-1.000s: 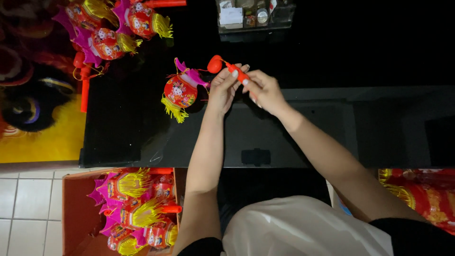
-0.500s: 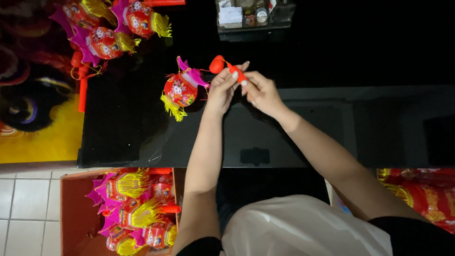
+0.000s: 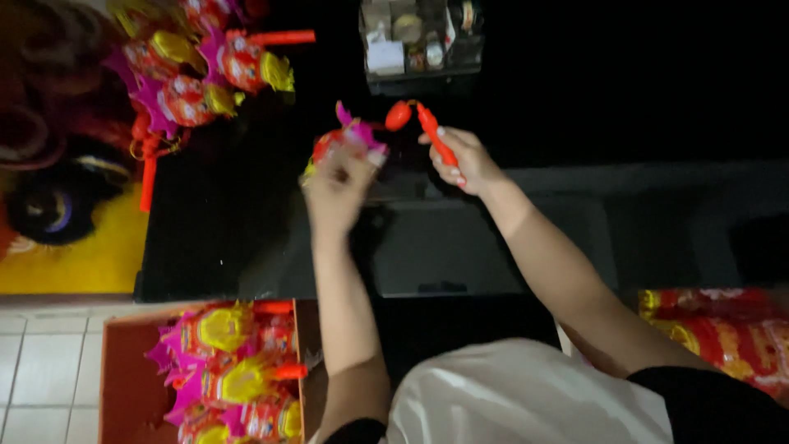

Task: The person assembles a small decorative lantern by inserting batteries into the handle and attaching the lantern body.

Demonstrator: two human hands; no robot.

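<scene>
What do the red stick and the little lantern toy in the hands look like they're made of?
The red stick in the right hand looks like smooth moulded plastic: even bright colour, rounded bulb end, slight sheen. The lantern toy in the left hand seems thin printed plastic or foil with pink fringe; it is motion-blurred, so that is a guess.

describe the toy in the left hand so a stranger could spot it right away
Start at the black table and go to its middle, where the left hand is raised. It grips a small toy lantern, red with pink fins. Unlike the similar lanterns heaped at the far-left corner or in the orange box, it alone is held.
</scene>
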